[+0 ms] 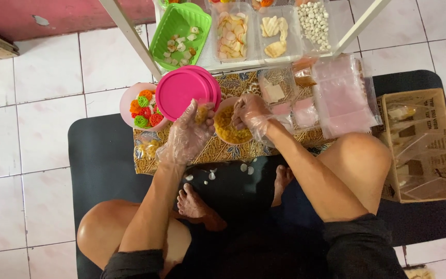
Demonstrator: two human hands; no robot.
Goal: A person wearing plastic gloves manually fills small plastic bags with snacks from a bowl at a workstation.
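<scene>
Nearest, crossed bare legs and a bare foot on a black mat, with a few white crumbs scattered just ahead of the toes.

Beyond that, a low bench draped in a brown patterned cloth. Above it, both hands in loose clear plastic gloves. Left hand raised palm-up just left of the bowl, fingers curled into a cup around a small heap of yellow snack pieces. Right hand tipped down at the rim of the pink bowl, the bulk of the same yellow pieces lying inside; fingers bunched together, though whether pinching anything cannot be told through the crumpled glove.

Step in hand, by the look: gathering a portion out of the bowl into the cupped left palm. Called for next, as a judgement: a steady, level palm, so nothing spills over the bench edge.

Further out, stacked pink lids, a bowl of coloured flower-shaped crackers, clear plastic bags, a cardboard box. Farthest, a green basket and clear tubs of crackers.
</scene>
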